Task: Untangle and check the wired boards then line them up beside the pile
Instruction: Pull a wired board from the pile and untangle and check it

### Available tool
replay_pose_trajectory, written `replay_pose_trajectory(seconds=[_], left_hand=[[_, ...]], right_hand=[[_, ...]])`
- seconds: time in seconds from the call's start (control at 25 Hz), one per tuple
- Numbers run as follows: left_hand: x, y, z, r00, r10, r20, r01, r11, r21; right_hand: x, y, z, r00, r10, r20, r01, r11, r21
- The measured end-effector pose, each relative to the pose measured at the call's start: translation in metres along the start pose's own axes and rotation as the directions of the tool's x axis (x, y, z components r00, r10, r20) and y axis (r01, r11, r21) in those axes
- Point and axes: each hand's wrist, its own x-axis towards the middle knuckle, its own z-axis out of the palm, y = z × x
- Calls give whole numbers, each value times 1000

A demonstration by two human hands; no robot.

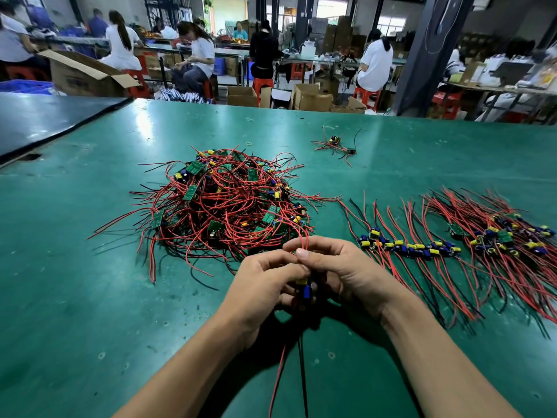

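I see a green table (90, 297) carrying a tangled pile (223, 203) of wired boards left of centre. Just beside it, to the right, a row (422, 248) of boards lies lined up, wires fanned fore and aft. The left hand (262, 285) and right hand (340, 267) meet near the pile's front edge. A stray cluster (336, 144) lies well beyond. The left fingers curl round one board (304, 289); the right thumb and forefinger pinch its red leads (303, 244).

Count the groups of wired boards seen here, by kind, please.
Tangled pile: 1
Lined-up spread, right side: 1
Small stray cluster, far side: 1
Single board, held by left hand and right hand: 1
Total: 4
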Motion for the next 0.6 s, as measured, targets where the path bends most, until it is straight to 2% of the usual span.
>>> replay_pose_trajectory(seconds=[0.28,0.4,0.6], left_hand=[[-1,-5,3,992,84,-99,-72,991,112],[0,-6,3,992,67,-108,-58,994,88],[2,-4,-2,999,8,-40,-6,998,59]], right_hand=[[-3,-3,-12,997,52,-64,-61,988,-141],[-2,-3,-11,992,43,-114,-61,985,-160],[-1,-1,-5,999,-29,-22,27,995,-94]])
